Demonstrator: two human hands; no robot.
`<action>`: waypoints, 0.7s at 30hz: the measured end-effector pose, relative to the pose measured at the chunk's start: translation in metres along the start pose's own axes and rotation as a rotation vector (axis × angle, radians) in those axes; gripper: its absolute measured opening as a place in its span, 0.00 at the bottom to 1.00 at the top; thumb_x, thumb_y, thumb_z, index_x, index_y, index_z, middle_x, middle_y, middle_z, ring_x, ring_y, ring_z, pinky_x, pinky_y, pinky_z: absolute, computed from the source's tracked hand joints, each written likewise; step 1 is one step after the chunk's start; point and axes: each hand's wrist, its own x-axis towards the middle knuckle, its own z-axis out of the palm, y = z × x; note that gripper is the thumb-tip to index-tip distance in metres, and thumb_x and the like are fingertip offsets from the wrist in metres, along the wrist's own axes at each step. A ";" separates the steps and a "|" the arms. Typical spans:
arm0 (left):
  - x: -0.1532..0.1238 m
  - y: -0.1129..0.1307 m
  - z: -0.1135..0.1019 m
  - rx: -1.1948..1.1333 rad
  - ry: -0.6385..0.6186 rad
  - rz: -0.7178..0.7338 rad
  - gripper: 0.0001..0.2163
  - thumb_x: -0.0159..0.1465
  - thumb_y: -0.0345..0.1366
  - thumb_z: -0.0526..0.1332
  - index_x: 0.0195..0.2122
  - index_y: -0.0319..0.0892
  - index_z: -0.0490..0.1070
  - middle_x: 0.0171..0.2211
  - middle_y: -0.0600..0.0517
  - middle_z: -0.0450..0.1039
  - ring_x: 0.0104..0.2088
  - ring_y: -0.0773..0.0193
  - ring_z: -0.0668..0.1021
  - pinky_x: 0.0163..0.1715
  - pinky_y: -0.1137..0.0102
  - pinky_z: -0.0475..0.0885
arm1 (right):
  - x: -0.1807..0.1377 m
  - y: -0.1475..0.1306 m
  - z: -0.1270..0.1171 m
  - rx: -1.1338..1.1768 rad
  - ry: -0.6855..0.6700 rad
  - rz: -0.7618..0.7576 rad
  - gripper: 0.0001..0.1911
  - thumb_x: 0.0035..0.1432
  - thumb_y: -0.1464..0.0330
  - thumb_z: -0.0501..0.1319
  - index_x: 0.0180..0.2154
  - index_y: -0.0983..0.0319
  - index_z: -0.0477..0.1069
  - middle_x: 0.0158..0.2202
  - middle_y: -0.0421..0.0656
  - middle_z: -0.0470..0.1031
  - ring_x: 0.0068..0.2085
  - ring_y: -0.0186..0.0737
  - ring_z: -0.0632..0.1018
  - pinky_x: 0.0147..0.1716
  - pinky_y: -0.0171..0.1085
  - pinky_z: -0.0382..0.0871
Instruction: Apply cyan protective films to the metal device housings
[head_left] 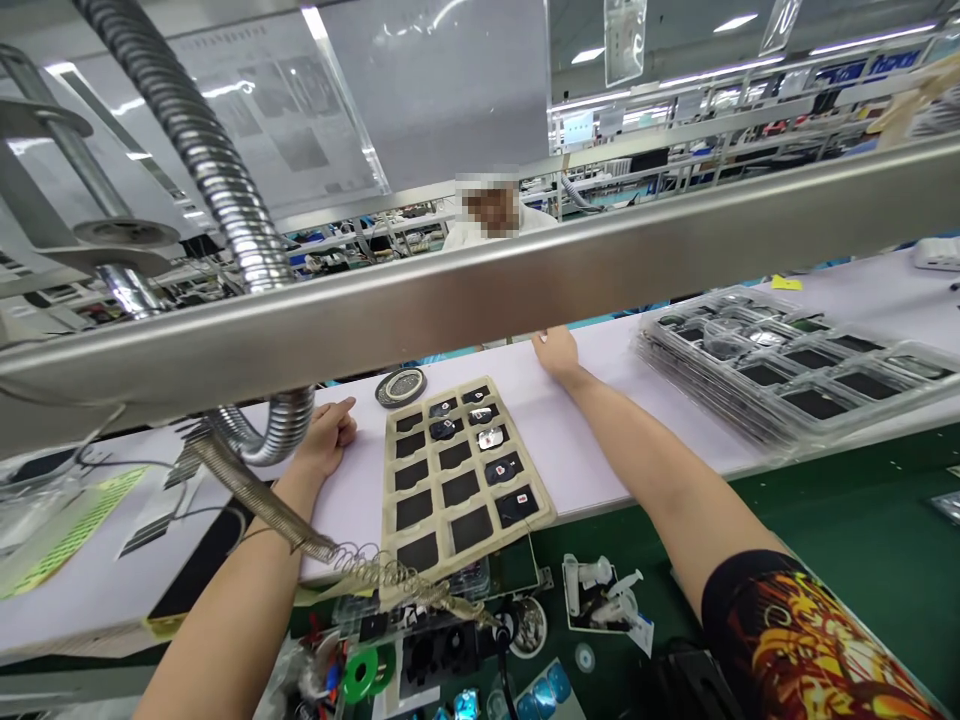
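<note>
My left hand [330, 435] lies on the white shelf, left of a beige tray, with its fingers curled in and nothing visible in them. My right hand [556, 352] is at the shelf's far edge, just under the metal bar; its fingers look curled, and what they may hold is hidden. Between my arms is the beige compartment tray [437, 535]. Its dark pockets are bare in the left column, while several small black parts [504, 468] sit mostly in the right column. A roll of tape [400, 387] lies behind the tray.
A metal bar [480, 300] crosses before me. A flexible metal hose [225, 190] and a coiled cord [375, 570] hang at left. Stacked clear trays [787, 380] stand at right. Below are a green bench [622, 550], a white box of syringes [600, 595] and a green spool [361, 675]. Someone sits opposite.
</note>
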 end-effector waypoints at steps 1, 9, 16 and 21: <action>0.000 0.000 0.000 0.000 -0.001 -0.001 0.29 0.59 0.42 0.76 0.24 0.47 0.50 0.19 0.63 0.47 0.19 0.72 0.55 0.19 0.69 0.48 | 0.000 0.001 0.000 0.001 -0.011 0.013 0.19 0.74 0.65 0.53 0.57 0.64 0.76 0.57 0.57 0.81 0.55 0.53 0.80 0.57 0.44 0.72; -0.001 0.001 0.001 -0.001 -0.002 -0.001 0.29 0.60 0.41 0.75 0.24 0.47 0.50 0.19 0.62 0.46 0.19 0.72 0.54 0.20 0.69 0.47 | 0.001 0.003 0.000 0.009 -0.047 -0.001 0.15 0.71 0.66 0.55 0.44 0.59 0.82 0.43 0.47 0.86 0.42 0.43 0.79 0.42 0.38 0.66; 0.000 -0.001 -0.001 -0.004 0.008 -0.002 0.31 0.58 0.43 0.77 0.24 0.47 0.49 0.19 0.63 0.46 0.19 0.73 0.55 0.19 0.70 0.48 | -0.001 0.002 -0.001 -0.001 -0.051 -0.011 0.18 0.72 0.64 0.54 0.37 0.58 0.81 0.40 0.46 0.86 0.39 0.41 0.79 0.38 0.37 0.63; 0.000 -0.002 -0.002 0.015 0.023 0.002 0.30 0.57 0.44 0.78 0.24 0.47 0.50 0.20 0.63 0.46 0.19 0.73 0.56 0.19 0.70 0.49 | -0.001 0.002 -0.001 -0.012 -0.076 -0.005 0.19 0.73 0.64 0.54 0.38 0.58 0.82 0.42 0.46 0.87 0.41 0.42 0.80 0.40 0.37 0.66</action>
